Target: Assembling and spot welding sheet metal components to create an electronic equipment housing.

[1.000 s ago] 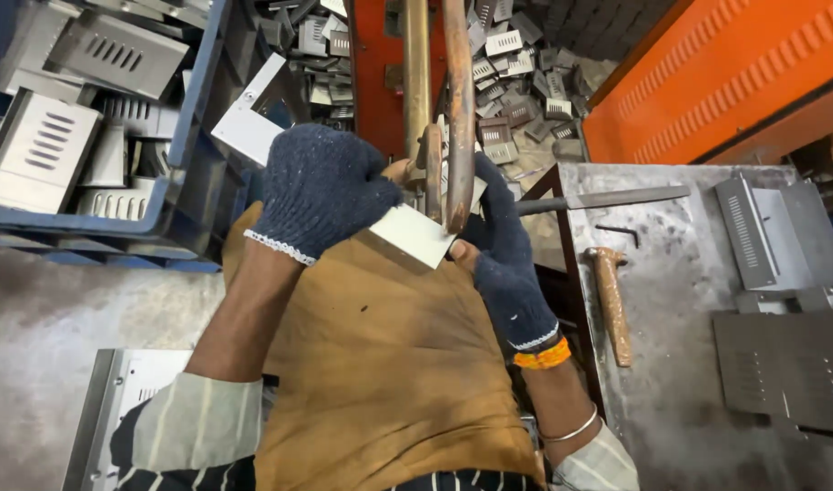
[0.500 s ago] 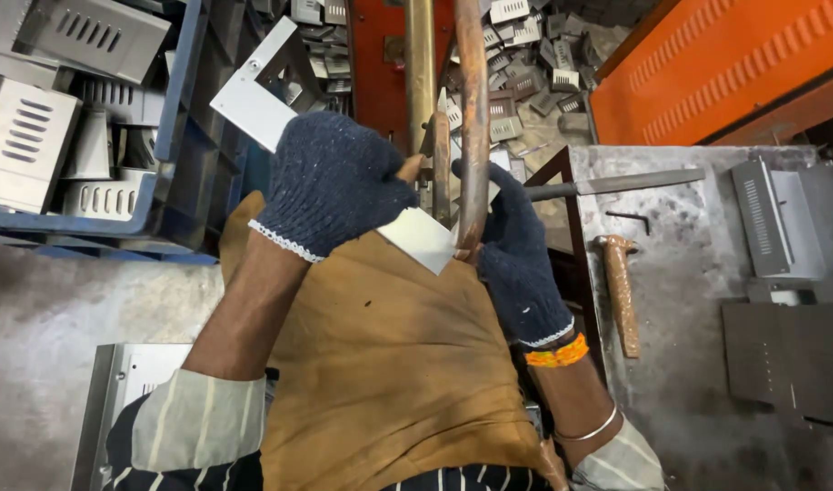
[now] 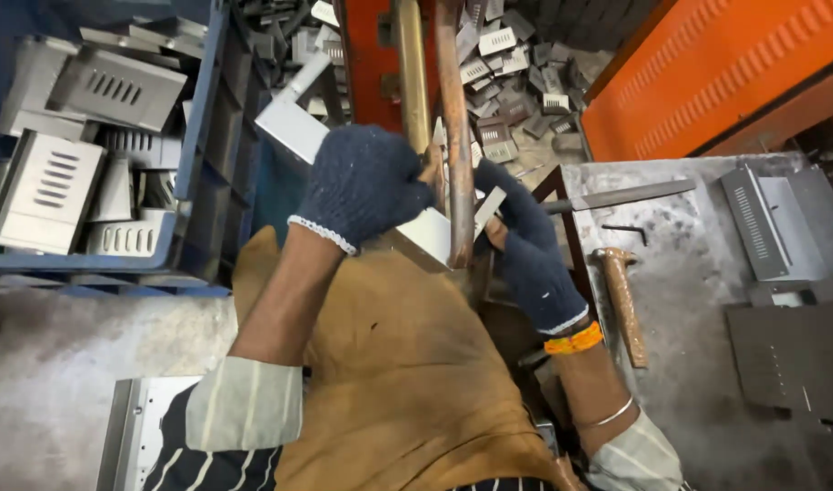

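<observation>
My left hand (image 3: 360, 185), in a dark blue knit glove, grips a bent sheet-metal bracket (image 3: 294, 127) that runs from upper left down to the centre. My right hand (image 3: 523, 245), also gloved, holds the bracket's other end, where its lower edge (image 3: 427, 238) shows pale. Two upright copper rods (image 3: 453, 136) of a red machine (image 3: 371, 64) stand between my hands, with the bracket pressed against their lower ends. A brown leather apron (image 3: 398, 382) covers my lap below.
A blue crate (image 3: 194, 164) at left holds several louvred metal parts (image 3: 44, 191). More small parts lie heaped behind the machine (image 3: 516, 82). On the grey bench at right lie a wooden-handled hammer (image 3: 623, 305), a flat file (image 3: 625, 194) and dark plates (image 3: 789, 355). An orange panel (image 3: 725, 73) stands behind.
The view has shifted slightly; both hands stay on the bracket at the rods, and the bracket sits a little lower against the rod tips.
</observation>
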